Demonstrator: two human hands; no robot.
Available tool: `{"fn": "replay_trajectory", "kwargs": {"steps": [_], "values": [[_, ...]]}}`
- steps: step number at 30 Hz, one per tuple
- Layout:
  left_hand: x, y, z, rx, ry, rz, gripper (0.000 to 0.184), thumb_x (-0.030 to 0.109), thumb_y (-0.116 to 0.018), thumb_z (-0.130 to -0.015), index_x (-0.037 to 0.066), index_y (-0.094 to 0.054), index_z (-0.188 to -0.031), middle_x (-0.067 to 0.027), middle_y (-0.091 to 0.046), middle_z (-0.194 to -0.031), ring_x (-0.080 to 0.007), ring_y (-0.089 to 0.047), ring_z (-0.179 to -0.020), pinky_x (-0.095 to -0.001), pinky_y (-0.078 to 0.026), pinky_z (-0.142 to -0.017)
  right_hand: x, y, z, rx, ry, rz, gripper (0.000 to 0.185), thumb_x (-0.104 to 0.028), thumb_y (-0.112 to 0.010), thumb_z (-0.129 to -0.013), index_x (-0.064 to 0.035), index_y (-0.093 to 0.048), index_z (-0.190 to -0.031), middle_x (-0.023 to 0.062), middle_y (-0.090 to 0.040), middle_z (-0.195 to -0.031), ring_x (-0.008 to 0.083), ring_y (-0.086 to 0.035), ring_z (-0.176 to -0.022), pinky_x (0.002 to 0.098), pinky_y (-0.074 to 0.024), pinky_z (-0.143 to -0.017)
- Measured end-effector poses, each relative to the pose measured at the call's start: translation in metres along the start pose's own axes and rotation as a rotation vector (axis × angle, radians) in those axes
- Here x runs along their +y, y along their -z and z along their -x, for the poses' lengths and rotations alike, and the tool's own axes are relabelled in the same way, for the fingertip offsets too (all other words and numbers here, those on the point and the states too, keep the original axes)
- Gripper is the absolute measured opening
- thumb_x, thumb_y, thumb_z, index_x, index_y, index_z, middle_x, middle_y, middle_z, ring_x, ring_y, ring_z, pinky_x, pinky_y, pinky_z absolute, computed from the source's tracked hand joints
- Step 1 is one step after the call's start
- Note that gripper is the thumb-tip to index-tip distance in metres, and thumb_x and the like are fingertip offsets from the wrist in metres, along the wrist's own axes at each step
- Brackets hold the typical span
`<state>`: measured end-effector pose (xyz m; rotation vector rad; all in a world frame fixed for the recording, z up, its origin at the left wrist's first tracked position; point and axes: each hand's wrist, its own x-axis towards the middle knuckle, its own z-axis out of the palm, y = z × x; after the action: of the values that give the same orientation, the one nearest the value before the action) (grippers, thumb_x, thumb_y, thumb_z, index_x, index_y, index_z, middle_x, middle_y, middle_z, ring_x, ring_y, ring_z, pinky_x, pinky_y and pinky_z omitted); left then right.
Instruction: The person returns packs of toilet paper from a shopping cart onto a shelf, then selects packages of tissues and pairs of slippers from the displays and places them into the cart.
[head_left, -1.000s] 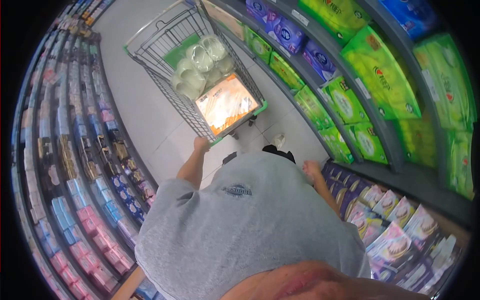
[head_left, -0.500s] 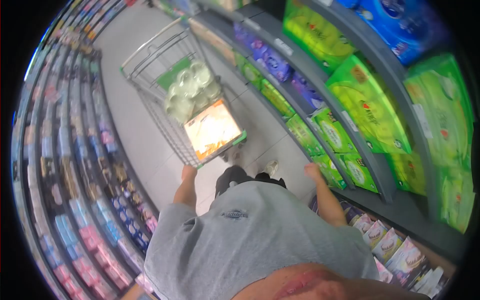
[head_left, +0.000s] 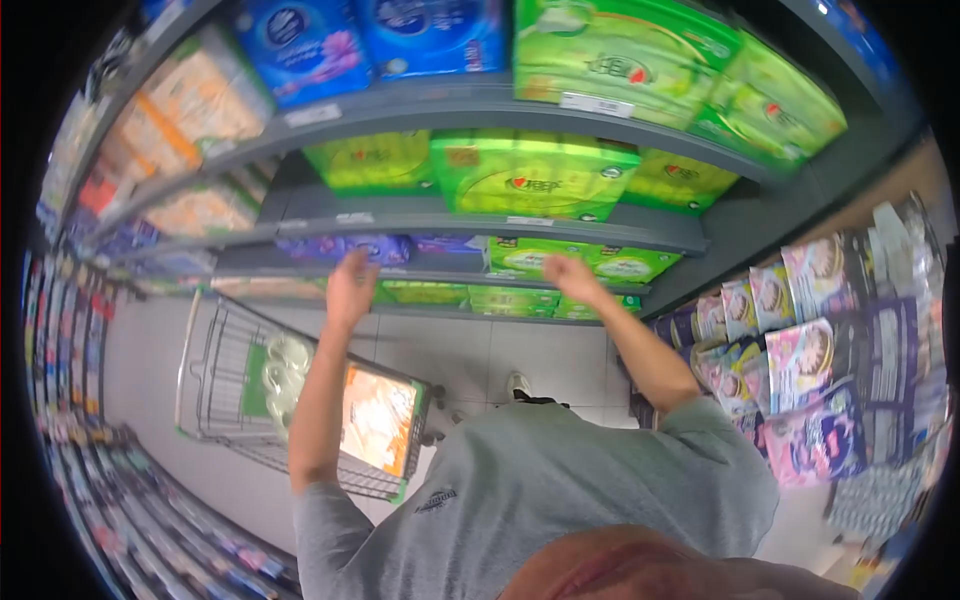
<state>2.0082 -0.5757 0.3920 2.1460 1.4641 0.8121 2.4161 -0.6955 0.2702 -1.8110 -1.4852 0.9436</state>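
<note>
My left hand [head_left: 350, 290] is raised in front of the purple packs [head_left: 345, 248] on a lower shelf, fingers loosely apart and holding nothing visible. Farther right, my right hand [head_left: 572, 278] has curled fingers with nothing seen in it, in front of the green packs [head_left: 635, 265]. Both hands appear short of the goods, and motion softens their outlines. Below my left forearm stands the shopping cart [head_left: 225, 375], holding an orange and white pack [head_left: 380, 418] and clear-wrapped pale green items [head_left: 287, 370].
Grey shelves [head_left: 400, 105] carry large green packs [head_left: 535, 180] and blue packs [head_left: 430, 35]. On the right are small pouches [head_left: 800, 360] on a rack. Another stocked shelf [head_left: 150, 510] runs along the lower left. Tiled floor [head_left: 480, 355] lies between.
The view has swung right to face the green and blue packs. My left hand has come off the cart handle, and both hands have risen toward the shelves. The cart now appears lower left.
</note>
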Motion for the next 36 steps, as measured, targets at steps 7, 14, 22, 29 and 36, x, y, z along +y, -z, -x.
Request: {"fn": "replay_trajectory", "kwargs": {"steps": [7, 14, 22, 29, 36], "values": [[0.227, 0.021, -0.13, 0.147, -0.588, 0.221, 0.057, 0.025, -0.074, -0.076, 0.0, -0.053, -0.123, -0.0165, -0.062, -0.115, -0.027, -0.06, -0.108, -0.0359, -0.046, -0.091, -0.202, 0.196, 0.009, 1.072, 0.525, 0.035, 0.04, -0.022, -0.07, -0.079, 0.0011, -0.058, -0.11, 0.0177, -0.061, -0.101, 0.0279, -0.061, -0.092, 0.0345, -0.0477, -0.081], [0.29, -0.028, -0.231, 0.073, -0.474, 0.339, 0.082, 0.027, -0.08, -0.066, -0.004, -0.041, -0.131, -0.0221, -0.054, -0.125, -0.0305, -0.053, -0.116, -0.0381, -0.043, -0.096, -0.2, 0.252, -0.008, 1.203, 0.353, 0.16, 0.065, -0.025, -0.072, -0.073, 0.0086, -0.045, -0.122, 0.0244, -0.052, -0.116, 0.0334, -0.053, -0.107, 0.0396, -0.042, -0.092], [0.304, -0.037, -0.247, -0.328, -0.244, 0.529, 0.066, 0.009, -0.077, -0.067, 0.001, -0.047, -0.125, -0.0139, -0.058, -0.119, -0.0257, -0.056, -0.108, -0.0354, -0.043, -0.093, -0.189, 0.259, -0.028, 1.09, 0.214, 0.106, 0.069, -0.026, -0.069, -0.072, 0.0072, -0.044, -0.127, 0.0274, -0.052, -0.119, 0.0383, -0.052, -0.11, 0.0408, -0.0408, -0.095], [0.291, -0.045, -0.252, -0.299, -0.287, 0.492, 0.061, -0.002, -0.071, -0.065, 0.001, -0.05, -0.123, -0.0119, -0.061, -0.112, -0.0247, -0.059, -0.1, -0.0348, -0.044, -0.09, -0.206, 0.266, -0.017, 0.863, 0.252, -0.196, 0.061, -0.022, -0.07, -0.068, 0.0023, -0.051, -0.121, 0.0239, -0.052, -0.116, 0.0331, -0.054, -0.103, 0.0383, -0.0429, -0.089], [0.285, -0.042, -0.243, -0.089, -0.39, 0.508, 0.053, -0.003, -0.068, -0.065, -0.001, -0.054, -0.116, -0.011, -0.063, -0.106, -0.0228, -0.061, -0.092, -0.0325, -0.047, -0.083, -0.203, 0.255, -0.022, 1.163, 0.448, -0.194, 0.059, -0.018, -0.073, -0.07, 0.0053, -0.05, -0.119, 0.0174, -0.052, -0.109, 0.0255, -0.054, -0.1, 0.0347, -0.0446, -0.087]]}}
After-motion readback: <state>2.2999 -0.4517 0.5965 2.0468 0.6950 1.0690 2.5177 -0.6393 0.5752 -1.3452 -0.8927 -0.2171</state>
